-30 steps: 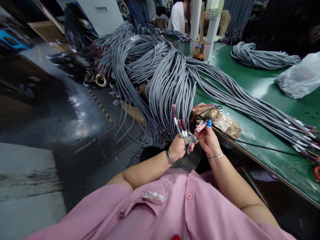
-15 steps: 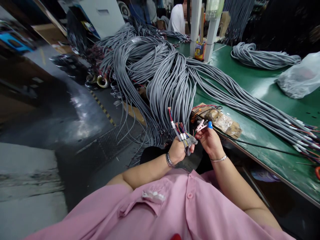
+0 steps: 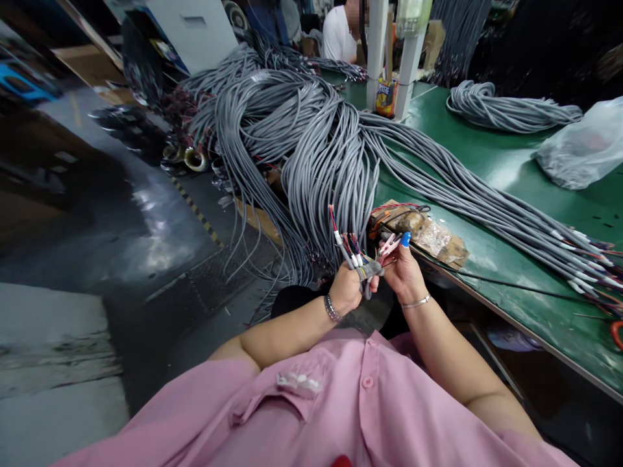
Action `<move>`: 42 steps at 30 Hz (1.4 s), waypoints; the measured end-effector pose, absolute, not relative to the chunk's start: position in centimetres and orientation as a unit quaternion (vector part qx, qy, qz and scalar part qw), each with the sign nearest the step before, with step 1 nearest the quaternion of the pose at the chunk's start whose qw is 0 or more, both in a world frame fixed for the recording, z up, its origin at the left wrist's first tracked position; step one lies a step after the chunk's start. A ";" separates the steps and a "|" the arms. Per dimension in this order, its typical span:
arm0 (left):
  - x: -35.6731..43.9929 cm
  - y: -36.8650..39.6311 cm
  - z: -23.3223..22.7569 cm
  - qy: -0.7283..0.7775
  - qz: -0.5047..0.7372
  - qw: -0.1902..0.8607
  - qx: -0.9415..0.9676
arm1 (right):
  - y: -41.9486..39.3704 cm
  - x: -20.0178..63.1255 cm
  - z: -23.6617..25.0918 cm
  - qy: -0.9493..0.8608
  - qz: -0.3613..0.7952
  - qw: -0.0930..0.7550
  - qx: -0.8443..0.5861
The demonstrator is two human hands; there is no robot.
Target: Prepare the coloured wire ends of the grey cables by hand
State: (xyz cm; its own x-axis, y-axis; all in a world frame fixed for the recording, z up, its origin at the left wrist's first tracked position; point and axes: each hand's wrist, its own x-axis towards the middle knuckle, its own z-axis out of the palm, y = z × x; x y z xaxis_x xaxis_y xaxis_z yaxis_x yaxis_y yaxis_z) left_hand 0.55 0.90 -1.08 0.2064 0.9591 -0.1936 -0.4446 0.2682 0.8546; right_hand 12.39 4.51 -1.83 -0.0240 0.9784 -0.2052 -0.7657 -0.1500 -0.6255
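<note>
Several stripped cable ends (image 3: 346, 250) are clamped in the left hand (image 3: 344, 289). Thin coloured wires (image 3: 388, 246) at 2 o'clock are pinched by the right hand (image 3: 406, 272). Sorting seems under way; a fine, steady pinch is judged needed next.

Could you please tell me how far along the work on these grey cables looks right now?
Done, apparently: cables fanned across the green table already show stripped coloured ends at right. In hand: the left hand grips a small bunch of cable ends, while the right hand fingers their coloured wires. Left: the large heap of grey cables hanging off the table edge looks untouched.
</note>
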 end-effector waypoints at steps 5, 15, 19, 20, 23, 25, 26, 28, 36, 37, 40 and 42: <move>0.4 0.9 -1.2 0.379 0.502 0.698 0.343 | 4.3 12.3 -1.9 -0.181 0.693 0.625 -0.310; -0.1 -0.4 -1.4 0.380 0.509 0.686 0.353 | 3.3 13.2 -1.9 -0.170 0.726 0.603 -0.283; 0.0 -0.3 -0.9 0.393 0.515 0.681 0.341 | 3.2 13.2 -1.7 -0.192 0.711 0.616 -0.281; 0.1 -0.2 -0.7 0.395 0.516 0.683 0.335 | 3.2 13.2 -1.7 -0.193 0.708 0.617 -0.284; 0.4 0.1 -0.3 0.396 0.519 0.685 0.323 | 3.2 13.2 -1.7 -0.192 0.704 0.617 -0.296; 0.5 0.2 -0.3 0.392 0.521 0.684 0.327 | 3.3 13.2 -1.8 -0.197 0.698 0.617 -0.304; 0.5 0.2 -0.3 0.389 0.524 0.683 0.329 | 3.3 13.2 -1.8 -0.200 0.695 0.618 -0.308; 0.6 0.2 -0.4 0.384 0.528 0.681 0.331 | 3.3 13.2 -1.8 -0.206 0.691 0.619 -0.310; 0.5 0.4 -0.7 0.404 0.536 0.676 0.304 | 3.5 13.0 -1.6 -0.193 0.673 0.637 -0.322; 0.5 0.4 -0.8 0.404 0.535 0.675 0.307 | 3.5 13.0 -1.5 -0.193 0.671 0.639 -0.323; 0.4 0.5 -1.1 0.409 0.531 0.672 0.315 | 3.5 12.8 -1.4 -0.200 0.665 0.642 -0.324; 0.4 0.5 -1.3 0.410 0.531 0.670 0.318 | 3.5 12.8 -1.5 -0.201 0.668 0.639 -0.323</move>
State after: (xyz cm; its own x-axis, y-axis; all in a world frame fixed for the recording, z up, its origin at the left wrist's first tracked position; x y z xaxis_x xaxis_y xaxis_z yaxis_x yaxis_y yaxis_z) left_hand 0.42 0.47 -1.25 0.1009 0.9721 -0.2119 -0.4507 0.2346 0.8613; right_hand 12.84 3.46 -1.51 0.0267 0.9842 -0.1751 -0.7242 -0.1017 -0.6821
